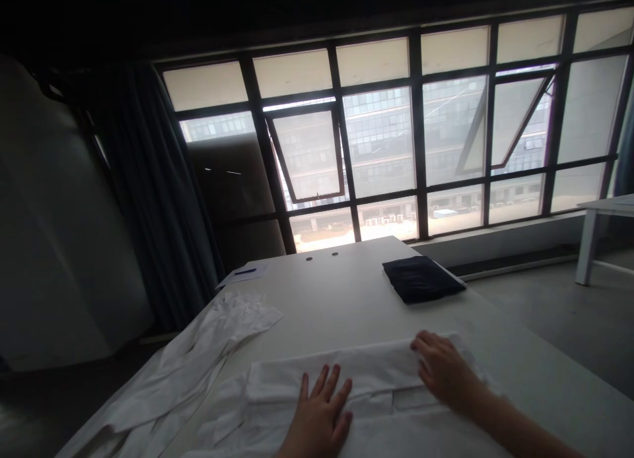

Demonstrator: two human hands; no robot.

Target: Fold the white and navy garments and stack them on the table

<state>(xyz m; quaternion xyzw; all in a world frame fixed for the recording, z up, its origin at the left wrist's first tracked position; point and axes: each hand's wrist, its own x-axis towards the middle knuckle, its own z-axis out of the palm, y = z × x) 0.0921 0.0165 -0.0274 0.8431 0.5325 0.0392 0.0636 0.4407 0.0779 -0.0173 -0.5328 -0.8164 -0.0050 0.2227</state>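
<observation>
A white garment (356,379) lies partly folded on the white table (347,293) in front of me. My left hand (321,415) rests flat on it, fingers spread, near the bottom middle. To its right, my right hand (443,369) presses palm down on the folded edge of the same garment, fingers curled slightly over the cloth.
A second crumpled white garment (198,359) lies at the table's left. A folded dark cloth (421,278) sits at the far right of the table, a paper with a pen (244,273) at the far left. Large windows (376,148) are behind; another table (604,214) stands at the right.
</observation>
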